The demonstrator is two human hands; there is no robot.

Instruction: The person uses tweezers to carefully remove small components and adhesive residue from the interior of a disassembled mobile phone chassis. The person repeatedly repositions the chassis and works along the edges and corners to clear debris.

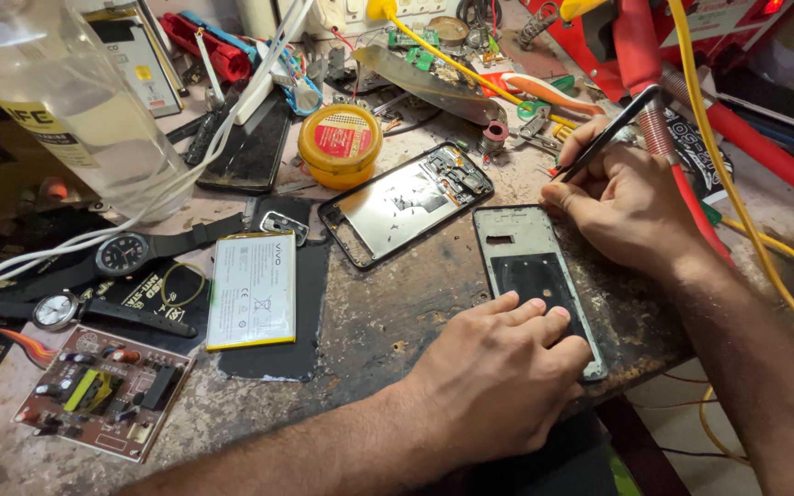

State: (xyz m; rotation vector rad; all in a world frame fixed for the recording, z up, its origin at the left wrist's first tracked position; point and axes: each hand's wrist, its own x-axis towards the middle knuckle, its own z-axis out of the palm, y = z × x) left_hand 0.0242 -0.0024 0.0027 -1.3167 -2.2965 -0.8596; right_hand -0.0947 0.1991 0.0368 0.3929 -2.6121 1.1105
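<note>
Our left hand point(498, 367) presses fingers flat on the thin, light, likely fragile phone frame point(530, 266); right hand point(627, 202) pinches a slim tool point(610, 133).

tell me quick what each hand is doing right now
Left hand: open, fingers flat, pressing on the phone frame.
Right hand: closed on a thin black tool, tip beside the frame's top edge.
</note>
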